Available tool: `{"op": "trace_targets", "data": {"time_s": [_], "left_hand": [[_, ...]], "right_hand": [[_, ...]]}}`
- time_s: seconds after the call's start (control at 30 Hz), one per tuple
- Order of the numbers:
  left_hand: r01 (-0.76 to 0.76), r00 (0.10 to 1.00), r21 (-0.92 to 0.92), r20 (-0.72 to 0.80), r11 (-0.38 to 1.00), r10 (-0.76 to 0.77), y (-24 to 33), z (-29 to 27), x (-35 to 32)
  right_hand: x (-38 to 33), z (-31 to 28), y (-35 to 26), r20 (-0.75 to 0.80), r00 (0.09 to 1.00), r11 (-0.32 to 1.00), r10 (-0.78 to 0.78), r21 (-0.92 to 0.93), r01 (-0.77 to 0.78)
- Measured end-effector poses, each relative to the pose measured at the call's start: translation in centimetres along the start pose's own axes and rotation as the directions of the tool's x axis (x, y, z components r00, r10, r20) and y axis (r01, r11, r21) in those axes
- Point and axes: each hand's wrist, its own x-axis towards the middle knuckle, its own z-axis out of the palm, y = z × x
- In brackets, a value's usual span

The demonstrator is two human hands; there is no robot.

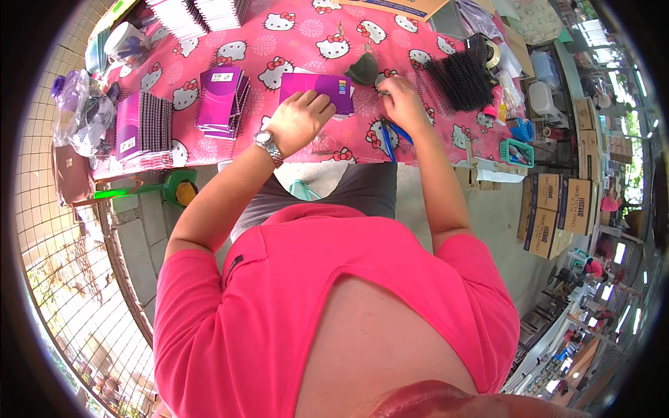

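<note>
A purple notebook cover lies on loose white sheets in front of me on the table. My left hand, with a metal watch at its wrist, lies palm down on the near part of the cover, fingers stretched out. To the right of it, my right hand is closed in a pinch just above the tablecloth; what its fingertips hold, if anything, is too small to make out. Beside those fingertips is a dark grey-green, flat piece. A blue-handled tool lies below my right hand, near the table's front edge.
Purple notebooks are stacked left of centre, with another spiral-bound pile farther left. Black binding coils are heaped at right. A green basket hangs by the right edge. Cartons stand beyond; a wire mesh borders the left.
</note>
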Motion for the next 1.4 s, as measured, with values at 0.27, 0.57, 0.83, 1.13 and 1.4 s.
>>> {"op": "trace_targets", "data": {"time_s": [0.27, 0.57, 0.83, 1.13, 1.4], "left_hand": [[-0.068, 0.971, -0.139, -0.238, 0.988, 0.034, -2.2, -3.9, 2.4], [0.102, 0.965, -0.093, -0.231, 0.99, -0.121, -1.5, -2.4, 4.6], [0.109, 0.958, -0.093, -0.255, 0.99, -0.129, -1.5, -1.8, 4.7], [0.141, 0.984, -0.042, -0.108, 0.989, -0.145, -0.2, -2.5, 4.8], [0.086, 0.988, -0.073, -0.124, 0.994, -0.095, -1.1, -1.6, 4.9]], "right_hand": [[0.6, -2.7, -7.2, -0.154, 0.986, 0.962, 0.06, 0.274, -0.015], [1.6, -1.4, -8.0, -0.289, 0.947, 0.934, 0.141, 0.355, -0.031], [0.6, -2.3, -8.0, 0.283, 0.876, 0.549, 0.391, 0.692, -0.469], [2.3, -4.7, -10.5, -0.039, 0.986, 0.932, 0.161, 0.336, -0.139], [4.8, 2.3, 3.0, 0.11, 0.988, 0.974, 0.111, 0.186, -0.13]]}}
